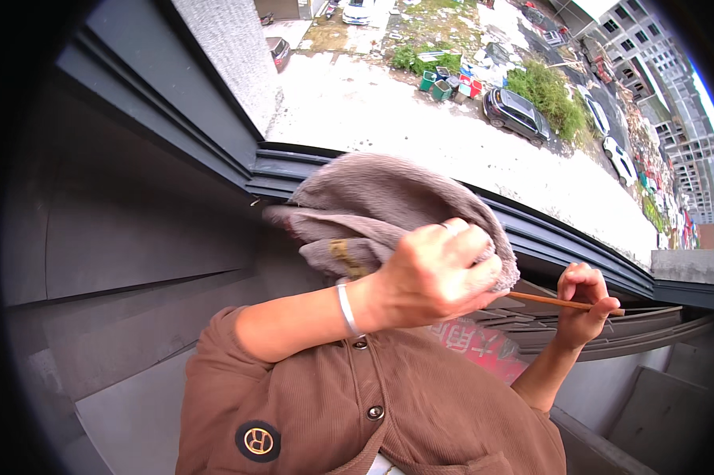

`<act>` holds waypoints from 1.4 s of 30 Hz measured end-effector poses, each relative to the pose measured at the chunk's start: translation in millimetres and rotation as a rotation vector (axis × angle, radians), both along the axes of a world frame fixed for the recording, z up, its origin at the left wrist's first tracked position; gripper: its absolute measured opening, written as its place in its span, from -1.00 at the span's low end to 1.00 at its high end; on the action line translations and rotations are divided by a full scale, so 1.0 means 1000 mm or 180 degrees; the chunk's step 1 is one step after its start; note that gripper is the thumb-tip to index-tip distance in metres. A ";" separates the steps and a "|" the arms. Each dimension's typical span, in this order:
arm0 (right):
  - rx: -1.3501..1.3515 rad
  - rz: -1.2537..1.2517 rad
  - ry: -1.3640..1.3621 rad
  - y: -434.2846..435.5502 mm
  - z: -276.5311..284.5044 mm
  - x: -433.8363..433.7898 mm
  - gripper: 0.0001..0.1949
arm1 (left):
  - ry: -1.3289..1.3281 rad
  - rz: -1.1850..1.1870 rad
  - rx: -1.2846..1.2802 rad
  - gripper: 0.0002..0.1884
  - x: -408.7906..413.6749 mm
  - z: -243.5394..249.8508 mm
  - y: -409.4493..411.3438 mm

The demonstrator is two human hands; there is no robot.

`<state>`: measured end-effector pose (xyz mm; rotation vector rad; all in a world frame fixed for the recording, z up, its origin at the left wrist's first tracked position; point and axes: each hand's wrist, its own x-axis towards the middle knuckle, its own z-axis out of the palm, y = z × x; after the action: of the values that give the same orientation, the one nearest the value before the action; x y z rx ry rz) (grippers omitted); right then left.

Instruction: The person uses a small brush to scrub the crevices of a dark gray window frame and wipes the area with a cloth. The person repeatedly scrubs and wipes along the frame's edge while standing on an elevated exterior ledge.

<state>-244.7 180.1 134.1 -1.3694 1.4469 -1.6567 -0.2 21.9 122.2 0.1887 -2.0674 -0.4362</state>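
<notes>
My left hand (434, 273), with a metal bangle at the wrist, grips a grey-brown plush cloth (386, 184). The cloth hangs in folds above the dark metal window track (547, 228) and covers part of it; whether it touches the track I cannot tell. A yellowish mark shows on one fold. My right hand (584, 300) pinches a thin wooden stick (547, 300) between thumb and fingers near its far right end. The stick's other end reaches the cloth and my left hand, where its tip is hidden.
A dark window frame (172, 89) rises on the left. Grey panels (149, 231) stand below it. Stacked thin boards or tiles (618, 332) and a red printed wrapping (481, 350) lie under the sill. Far below outside are parked cars (516, 113) and bins (442, 89).
</notes>
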 end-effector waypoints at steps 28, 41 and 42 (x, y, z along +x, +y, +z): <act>-0.0576 0.0004 -0.1856 0.140 -0.092 -0.134 -0.27 | -0.1281 0.0381 0.0237 -0.66 -0.200 -0.040 0.047; -0.0538 -0.0784 -0.1819 0.157 -0.120 -0.154 -0.28 | -0.2495 0.0757 -0.0587 -0.51 -0.059 -0.076 -0.028; -0.0464 -0.0752 -0.1657 0.146 -0.119 -0.147 -0.27 | -0.2466 0.0911 -0.0215 -0.55 -0.031 -0.080 -0.042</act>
<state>-391.4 325.7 15.5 -0.7623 1.2259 -2.1064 -31.1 -19.9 42.0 0.6902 -2.7438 -0.1125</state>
